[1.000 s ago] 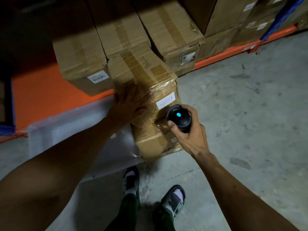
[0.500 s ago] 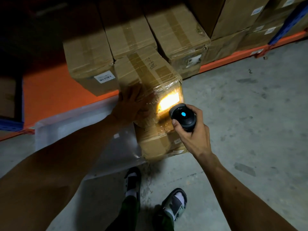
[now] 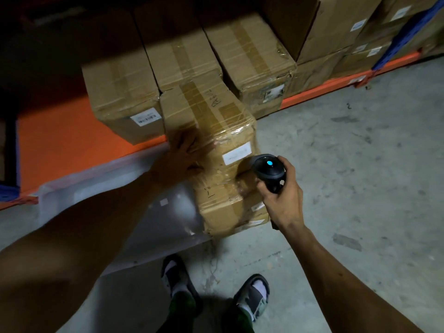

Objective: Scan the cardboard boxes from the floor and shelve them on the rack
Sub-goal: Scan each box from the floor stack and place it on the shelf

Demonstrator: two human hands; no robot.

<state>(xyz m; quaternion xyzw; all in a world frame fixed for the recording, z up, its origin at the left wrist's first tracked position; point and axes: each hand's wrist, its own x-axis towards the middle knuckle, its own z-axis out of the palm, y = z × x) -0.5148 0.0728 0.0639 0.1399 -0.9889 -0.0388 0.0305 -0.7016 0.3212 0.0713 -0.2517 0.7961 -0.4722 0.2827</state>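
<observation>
Right hand (image 3: 281,195) wrapped round scanner (image 3: 269,168), nose just beside white label (image 3: 237,153). Left hand (image 3: 185,152) flat, fingers spread, pressing top box (image 3: 211,126), which sits on second floor box (image 3: 230,207) directly below scanner hand.

Risk: top box overhangs, could slide off if left hand lifts; glossy tape may spoil read.

Count: two stacked floor boxes, three boxes on rack (image 3: 72,138) beyond left hand, more far right.
</observation>
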